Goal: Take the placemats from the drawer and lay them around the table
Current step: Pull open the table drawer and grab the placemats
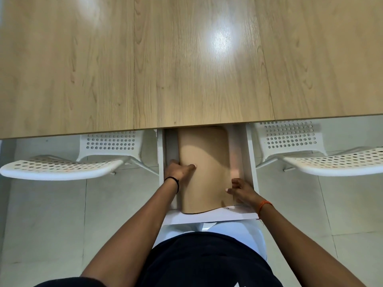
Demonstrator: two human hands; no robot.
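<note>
Placemats (205, 162), tan and lying as a stack or single bowed sheet (the count cannot be made out), sit inside the open white drawer (209, 216) that juts from under the near edge of the wooden table (145, 69). Their far end is hidden beneath the tabletop, and a dark edge peeks out under the near rim where it curls over the drawer front. The left hand (178, 170) grips the left edge of the placemats, thumb pressed on top and the other fingers tucked below the edge, out of sight. The right hand (240, 191) pinches the right edge near the near corner, thumb on top and fingers curled against the side; how far they reach under cannot be told. A black band (175, 182) circles the left wrist and an orange band (264, 206) the right. Two white perforated chairs stand well apart on either side of the drawer, the left chair (62, 165) and the right chair (335, 162), the latter cut off by the picture's right edge. The person's dark clothing fills the near bottom, hiding the floor there.
</note>
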